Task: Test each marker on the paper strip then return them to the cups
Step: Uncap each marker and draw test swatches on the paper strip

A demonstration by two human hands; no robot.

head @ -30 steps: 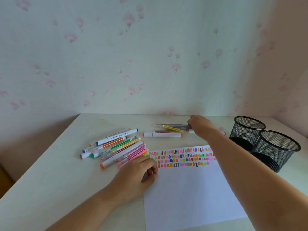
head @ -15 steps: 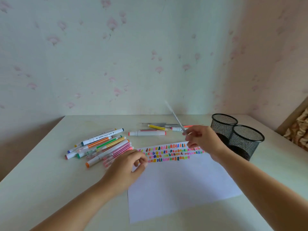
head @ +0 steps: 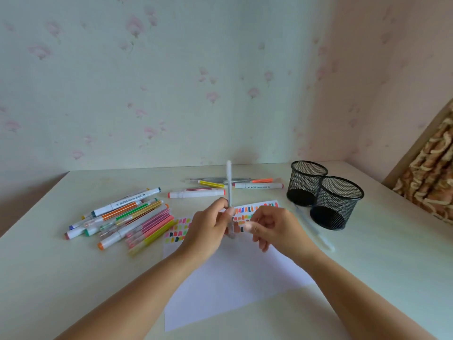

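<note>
My left hand [head: 208,229] grips a thin pale pen [head: 229,182] and holds it upright above the white paper [head: 232,290]. My right hand [head: 274,229] is just right of the pen's lower end, thumb and forefinger close together; blur hides whether they pinch a cap. Rows of colour swatches [head: 247,209] run along the paper's far edge, partly hidden by both hands. A pile of several markers [head: 127,217] lies to the left. More markers [head: 235,185] lie at the back. Two black mesh cups [head: 309,168] [head: 342,185] stand at the right.
A white marker with red ends [head: 196,193] lies alone behind the paper. Another pale pen [head: 315,229] lies on the table in front of the cups. A wooden-framed woven object [head: 429,173] leans at the far right. Walls close the desk at back and right.
My right hand picked a thin pen from the back group and brought it over the paper. My left hand left the paper's corner and now grips that pen.
</note>
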